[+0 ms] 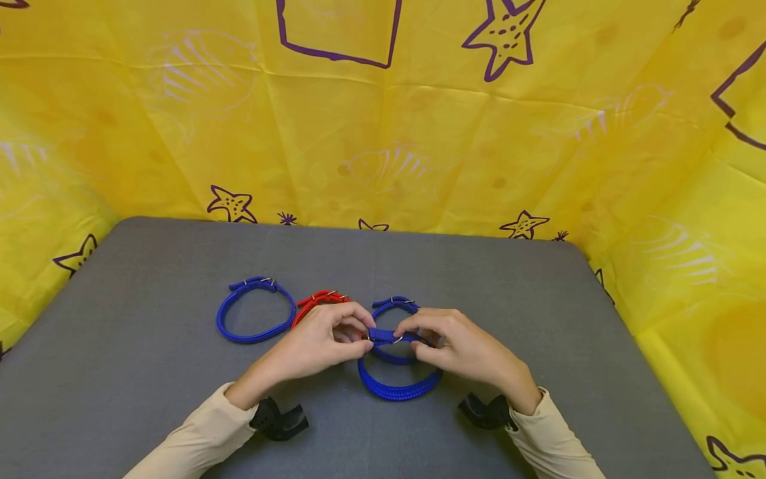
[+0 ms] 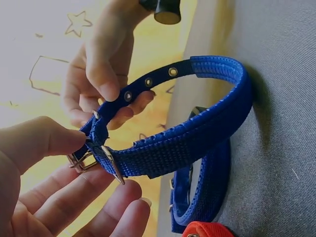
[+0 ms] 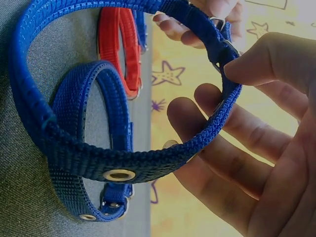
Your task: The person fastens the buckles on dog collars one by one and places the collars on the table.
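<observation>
A blue dog collar (image 1: 399,392), looped into a ring, is held between both hands over the dark grey table. My left hand (image 1: 332,336) pinches it near the metal buckle (image 2: 81,165), with the thumb on the webbing and a D-ring (image 2: 113,165) beside the fingers. My right hand (image 1: 461,342) pinches the strap with thumb and fingers just right of the buckle. Metal eyelets (image 2: 173,72) line the strap on that side. Right behind the held collar lies a second blue collar (image 3: 64,113), partly covered by it in the head view.
A red collar (image 1: 320,297) lies behind my left hand, mostly hidden by it. Left of it rests another blue collar (image 1: 224,319), its buckle toward the back. A yellow patterned cloth (image 1: 383,133) hangs behind the grey table (image 1: 149,279) and along its sides.
</observation>
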Demonstrator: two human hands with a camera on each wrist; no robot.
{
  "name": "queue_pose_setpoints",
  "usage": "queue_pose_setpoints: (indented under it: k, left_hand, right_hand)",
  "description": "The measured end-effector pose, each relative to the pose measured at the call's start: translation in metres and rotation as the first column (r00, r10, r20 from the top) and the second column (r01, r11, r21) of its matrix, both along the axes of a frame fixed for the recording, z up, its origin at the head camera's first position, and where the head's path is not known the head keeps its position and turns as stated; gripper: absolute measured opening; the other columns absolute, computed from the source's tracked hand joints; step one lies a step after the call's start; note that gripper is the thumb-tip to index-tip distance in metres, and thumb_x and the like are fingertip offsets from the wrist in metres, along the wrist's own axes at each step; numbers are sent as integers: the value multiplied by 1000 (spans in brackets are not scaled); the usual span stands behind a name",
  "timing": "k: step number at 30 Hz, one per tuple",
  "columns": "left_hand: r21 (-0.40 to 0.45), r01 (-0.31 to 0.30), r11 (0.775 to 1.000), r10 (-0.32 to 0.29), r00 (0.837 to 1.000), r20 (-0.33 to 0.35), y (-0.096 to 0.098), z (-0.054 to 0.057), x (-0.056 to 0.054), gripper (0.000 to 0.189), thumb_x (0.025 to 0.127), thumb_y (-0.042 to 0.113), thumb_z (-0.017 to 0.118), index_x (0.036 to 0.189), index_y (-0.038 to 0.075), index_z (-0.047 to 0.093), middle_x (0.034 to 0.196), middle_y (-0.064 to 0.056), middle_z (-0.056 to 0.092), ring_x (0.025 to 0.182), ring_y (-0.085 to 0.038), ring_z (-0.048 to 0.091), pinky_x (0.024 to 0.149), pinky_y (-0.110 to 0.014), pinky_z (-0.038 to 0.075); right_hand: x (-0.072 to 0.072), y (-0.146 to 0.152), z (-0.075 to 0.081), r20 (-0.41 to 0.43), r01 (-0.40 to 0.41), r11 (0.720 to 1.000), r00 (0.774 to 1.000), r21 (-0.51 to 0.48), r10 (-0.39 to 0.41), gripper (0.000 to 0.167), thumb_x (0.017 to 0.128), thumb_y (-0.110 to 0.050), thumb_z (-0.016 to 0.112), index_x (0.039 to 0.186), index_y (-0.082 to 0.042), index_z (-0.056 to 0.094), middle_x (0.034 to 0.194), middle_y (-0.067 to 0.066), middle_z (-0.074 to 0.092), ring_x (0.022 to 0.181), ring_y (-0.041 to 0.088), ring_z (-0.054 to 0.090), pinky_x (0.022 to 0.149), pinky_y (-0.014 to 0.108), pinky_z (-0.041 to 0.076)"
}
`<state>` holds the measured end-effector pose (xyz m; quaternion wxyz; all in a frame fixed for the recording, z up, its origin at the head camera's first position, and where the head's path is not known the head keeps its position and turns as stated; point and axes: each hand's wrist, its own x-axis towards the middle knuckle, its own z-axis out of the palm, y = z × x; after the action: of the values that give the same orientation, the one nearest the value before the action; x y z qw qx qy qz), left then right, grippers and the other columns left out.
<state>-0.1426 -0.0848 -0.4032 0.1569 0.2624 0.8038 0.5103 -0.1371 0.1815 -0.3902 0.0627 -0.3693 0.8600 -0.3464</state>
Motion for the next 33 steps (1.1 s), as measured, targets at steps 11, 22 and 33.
queue_pose_setpoints:
  k: [11,22,33]
  left_hand:
    - [32,0,1000,2,998,-66,1,0,2,13,90,17,73,101,19,66,94,3,70,84,-7,67,74,-26,56]
    - [32,-12,999,16,994,-108,3,-1,3,16,90,20,74,104,15,68,96,1,72,84,-5,67,75,-24,56]
    - [17,-59,998,61,984,-170,4,3,6,13,91,23,73,104,21,70,100,7,71,85,-3,66,78,-24,56]
  right_hand:
    - [-1,1,-2,-31,-28,1000,999,5,28,34,92,-5,59,118,-25,69,93,-2,66,76,2,52,66,26,49]
    - [0,-4,-4,-30,-33,999,999,-25,32,28,96,-9,60,119,-21,69,99,-2,70,79,1,57,69,26,52]
    - [3,-17,-11,-37,48,986,998,-158,-54,14,92,-19,72,105,-18,68,99,-6,72,80,1,63,72,24,54]
